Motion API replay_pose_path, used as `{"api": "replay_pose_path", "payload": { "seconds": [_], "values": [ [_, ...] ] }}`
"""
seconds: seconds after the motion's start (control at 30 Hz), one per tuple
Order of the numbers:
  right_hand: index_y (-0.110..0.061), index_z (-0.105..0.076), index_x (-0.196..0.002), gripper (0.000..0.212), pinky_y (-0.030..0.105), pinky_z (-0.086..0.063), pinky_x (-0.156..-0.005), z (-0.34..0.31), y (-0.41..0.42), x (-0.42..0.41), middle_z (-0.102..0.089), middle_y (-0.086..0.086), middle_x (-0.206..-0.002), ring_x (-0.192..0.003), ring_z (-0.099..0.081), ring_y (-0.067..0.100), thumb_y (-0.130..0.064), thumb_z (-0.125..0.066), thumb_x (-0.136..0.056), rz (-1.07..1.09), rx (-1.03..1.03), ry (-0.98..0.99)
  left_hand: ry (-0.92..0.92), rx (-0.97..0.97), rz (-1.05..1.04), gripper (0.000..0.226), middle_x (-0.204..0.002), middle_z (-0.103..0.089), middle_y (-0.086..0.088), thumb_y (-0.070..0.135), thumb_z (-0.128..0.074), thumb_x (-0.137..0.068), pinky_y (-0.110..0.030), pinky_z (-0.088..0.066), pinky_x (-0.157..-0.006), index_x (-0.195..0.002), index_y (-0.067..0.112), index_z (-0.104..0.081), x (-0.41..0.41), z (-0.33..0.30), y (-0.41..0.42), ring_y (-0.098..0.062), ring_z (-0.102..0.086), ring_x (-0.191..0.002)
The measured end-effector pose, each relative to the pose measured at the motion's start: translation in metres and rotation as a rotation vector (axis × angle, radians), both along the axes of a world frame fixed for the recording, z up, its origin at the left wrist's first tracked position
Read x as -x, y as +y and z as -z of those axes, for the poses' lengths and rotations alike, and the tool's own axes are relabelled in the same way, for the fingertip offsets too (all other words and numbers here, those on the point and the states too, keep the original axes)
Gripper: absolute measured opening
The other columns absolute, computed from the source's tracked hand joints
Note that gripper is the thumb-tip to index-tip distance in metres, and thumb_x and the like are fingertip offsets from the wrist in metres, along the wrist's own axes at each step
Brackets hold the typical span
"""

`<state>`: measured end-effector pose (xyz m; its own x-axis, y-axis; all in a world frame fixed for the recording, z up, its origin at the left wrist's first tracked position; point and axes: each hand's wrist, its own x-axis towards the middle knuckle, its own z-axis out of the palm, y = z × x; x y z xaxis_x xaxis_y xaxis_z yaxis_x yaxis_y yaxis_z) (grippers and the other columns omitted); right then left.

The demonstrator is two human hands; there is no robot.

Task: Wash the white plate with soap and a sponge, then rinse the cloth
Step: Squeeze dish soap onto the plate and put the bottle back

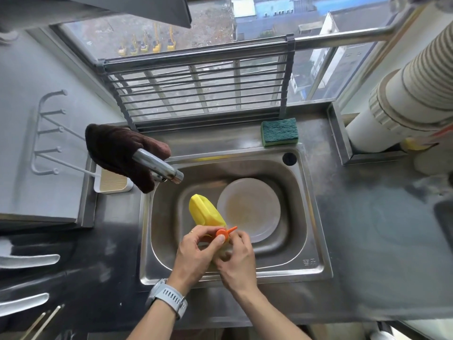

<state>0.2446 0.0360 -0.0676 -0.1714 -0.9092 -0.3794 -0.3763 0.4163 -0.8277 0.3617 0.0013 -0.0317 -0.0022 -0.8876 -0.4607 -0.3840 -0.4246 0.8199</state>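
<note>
A white plate (248,209) lies flat in the steel sink (316,244), right of centre, with a faint brown smear on it. Both hands hold a yellow soap bottle (206,211) over the sink's front left. My left hand (196,253) grips its neck, thumb at the orange cap (224,232), whose spout points toward the plate. My right hand (236,258) wraps the bottle's lower end. A green-and-yellow sponge (279,131) rests on the ledge behind the sink. A dark brown cloth (117,153) hangs over the faucet (159,166).
A folding dish rack (196,89) leans against the window behind the sink. A small white tray (111,184) sits left of the faucet. A wall hook rail (46,133) is on the left, a large white pipe (392,99) on the right.
</note>
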Motion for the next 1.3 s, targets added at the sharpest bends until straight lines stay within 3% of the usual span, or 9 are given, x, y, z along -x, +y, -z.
{"api": "replay_pose_path", "payload": {
  "seconds": [0.1,0.27,0.37,0.43,0.53,0.63,0.83,1.03,1.3],
  "values": [
    [-0.023,-0.066,-0.11,0.038,0.031,-0.052,-0.075,-0.002,-0.007,-0.008,-0.059,-0.005,-0.104,-0.09,-0.063,0.02,-0.047,-0.057,-0.082,-0.031,0.05,0.154,-0.028,0.048,-0.04,0.012,-0.097,-0.08,0.004,0.016,-0.08,-0.086,-0.041,-0.06,-0.092,-0.097,0.021,-0.081,-0.002,-0.009,0.004,-0.012,-0.075,-0.093],
    [-0.018,-0.066,-0.091,0.045,0.03,-0.049,-0.066,-0.044,-0.016,-0.003,-0.063,-0.006,-0.095,-0.079,-0.057,0.015,-0.062,-0.054,-0.09,-0.045,0.262,0.188,-0.012,0.186,-0.038,0.016,-0.1,-0.08,0.006,0.013,-0.072,-0.092,-0.036,-0.059,-0.091,-0.099,0.024,-0.081,-0.001,-0.065,0.0,-0.017,-0.074,-0.1],
    [-0.021,-0.066,-0.091,0.028,0.031,-0.053,-0.071,-0.094,-0.014,0.026,-0.06,-0.012,-0.094,-0.081,-0.059,0.01,-0.049,-0.069,-0.087,-0.03,0.311,0.121,-0.2,0.443,0.008,0.014,-0.103,-0.07,0.011,0.027,-0.069,-0.096,-0.034,-0.057,-0.081,-0.107,0.027,-0.077,0.005,-0.115,-0.002,-0.016,-0.068,-0.094],
    [-0.024,-0.069,-0.096,0.021,0.033,-0.056,-0.076,-0.129,-0.009,0.056,-0.06,-0.017,-0.098,-0.087,-0.063,0.009,-0.039,-0.077,-0.083,0.013,0.335,0.086,-0.321,0.593,-0.041,0.023,-0.11,-0.06,0.008,0.034,-0.066,-0.094,-0.036,-0.055,-0.083,-0.115,0.027,-0.073,0.016,-0.146,-0.008,-0.015,-0.062,-0.098],
    [-0.026,-0.074,-0.103,0.026,0.034,-0.059,-0.078,-0.179,0.001,0.114,-0.064,-0.019,-0.101,-0.09,-0.068,0.008,-0.03,-0.083,-0.078,0.099,0.354,0.089,-0.28,0.685,-0.039,0.033,-0.119,-0.054,0.003,0.032,-0.068,-0.092,-0.041,-0.055,-0.091,-0.124,0.024,-0.067,0.051,-0.172,-0.02,-0.021,-0.06,-0.108],
    [-0.029,-0.075,-0.1,0.024,0.029,-0.058,-0.078,-0.216,0.004,0.175,-0.068,-0.016,-0.099,-0.09,-0.068,0.002,-0.027,-0.084,-0.077,0.185,0.344,0.111,-0.141,0.655,0.097,0.038,-0.121,-0.06,0.003,0.038,-0.065,-0.094,-0.042,-0.06,-0.083,-0.13,0.026,-0.059,0.105,-0.175,-0.032,-0.016,-0.064,-0.105],
    [-0.029,-0.072,-0.103,0.027,0.003,-0.042,-0.068,-0.222,0.007,0.302,-0.073,-0.013,-0.092,-0.084,-0.065,-0.008,-0.028,-0.082,-0.078,0.331,0.266,0.336,0.088,0.47,0.276,0.045,-0.127,-0.065,0.004,0.047,-0.054,-0.094,-0.047,-0.06,-0.089,-0.136,0.032,-0.051,0.235,-0.151,-0.044,-0.013,-0.066,-0.114],
    [-0.017,-0.073,-0.108,0.029,0.031,-0.043,-0.078,-0.199,0.005,0.39,-0.074,0.01,-0.103,-0.099,-0.067,0.031,-0.023,-0.08,-0.08,0.391,0.176,0.525,0.191,0.213,0.421,0.051,-0.135,-0.064,-0.006,0.035,-0.054,-0.095,-0.049,-0.056,-0.099,-0.145,0.032,-0.044,0.331,-0.116,-0.043,-0.021,-0.067,-0.117],
    [-0.019,-0.069,-0.109,0.028,0.048,-0.052,-0.087,-0.17,0.009,0.437,-0.071,0.015,-0.104,-0.099,-0.066,0.037,-0.022,-0.077,-0.083,0.519,0.146,0.501,0.135,0.13,0.493,0.061,-0.151,-0.05,-0.005,0.019,-0.049,-0.099,-0.046,-0.05,-0.108,-0.153,0.04,-0.029,0.387,-0.099,-0.03,-0.025,-0.056,-0.131]
  ]
}}
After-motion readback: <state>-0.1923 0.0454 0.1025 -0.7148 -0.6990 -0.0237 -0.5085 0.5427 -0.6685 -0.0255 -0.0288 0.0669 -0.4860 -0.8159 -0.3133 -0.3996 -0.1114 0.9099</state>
